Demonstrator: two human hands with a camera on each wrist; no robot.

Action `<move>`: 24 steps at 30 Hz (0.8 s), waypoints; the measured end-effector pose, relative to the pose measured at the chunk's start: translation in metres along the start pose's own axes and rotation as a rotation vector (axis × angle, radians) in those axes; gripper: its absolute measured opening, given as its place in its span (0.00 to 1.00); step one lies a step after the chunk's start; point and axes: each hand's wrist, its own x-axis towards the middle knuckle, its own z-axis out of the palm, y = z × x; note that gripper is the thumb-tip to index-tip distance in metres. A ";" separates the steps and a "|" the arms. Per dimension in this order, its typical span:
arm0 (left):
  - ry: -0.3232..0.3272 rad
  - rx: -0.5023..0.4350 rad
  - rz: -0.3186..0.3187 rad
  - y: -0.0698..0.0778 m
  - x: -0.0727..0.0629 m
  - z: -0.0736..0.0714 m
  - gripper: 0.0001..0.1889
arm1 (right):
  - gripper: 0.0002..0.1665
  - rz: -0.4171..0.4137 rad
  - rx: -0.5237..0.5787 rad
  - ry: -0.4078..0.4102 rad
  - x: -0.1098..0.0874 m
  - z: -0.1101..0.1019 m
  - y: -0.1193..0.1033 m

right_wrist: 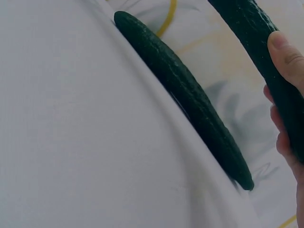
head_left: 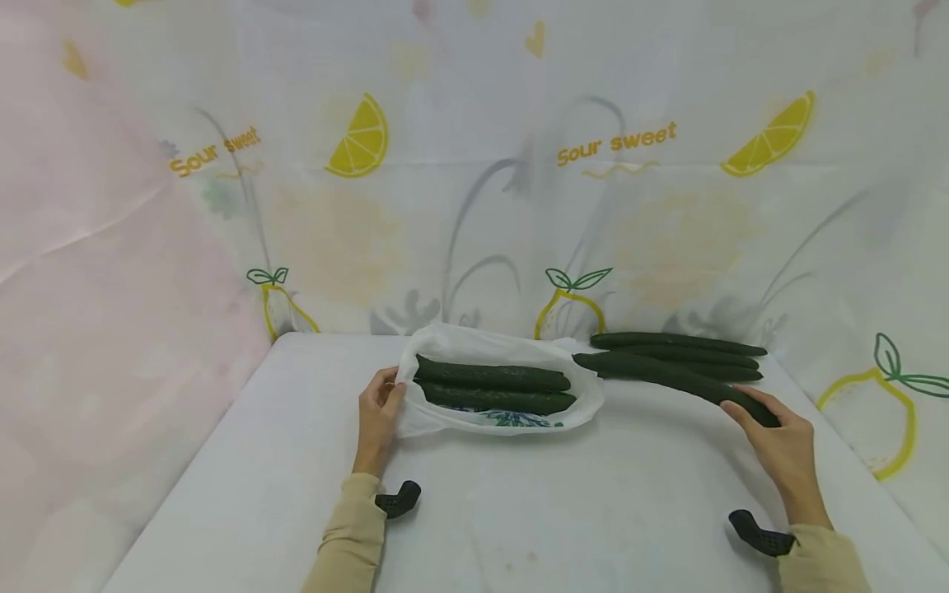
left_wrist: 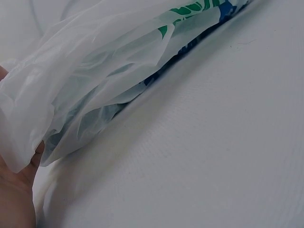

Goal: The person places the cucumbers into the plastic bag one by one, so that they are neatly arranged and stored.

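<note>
A white plastic bag (head_left: 445, 339) with green and blue print lies open on the table, two dark green cucumbers (head_left: 493, 376) side by side inside it. My left hand (head_left: 378, 416) pinches the bag's left edge between thumb and fingers. In the left wrist view the thin bag (left_wrist: 90, 61) hides most of that hand. My right hand (head_left: 784, 445) grips another long cucumber (head_left: 667, 372) near its right end, thumb on the near side. This cucumber's far tip reaches the bag's right rim; whether they touch I cannot tell.
More cucumbers (head_left: 678, 340) lie along the table's back right edge, partly behind the held one. The white table (head_left: 549, 511) meets a hanging cloth (head_left: 474, 214) printed with lemons at the back and sides. A black device (head_left: 759, 535) is on each wrist.
</note>
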 end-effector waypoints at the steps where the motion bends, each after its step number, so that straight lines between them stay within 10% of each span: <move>1: 0.005 -0.001 0.000 0.001 0.000 0.000 0.13 | 0.30 -0.008 -0.001 -0.005 0.000 0.000 -0.002; 24: 0.000 -0.006 0.008 0.001 0.000 0.000 0.13 | 0.26 -0.288 -0.068 -0.065 -0.009 0.020 -0.037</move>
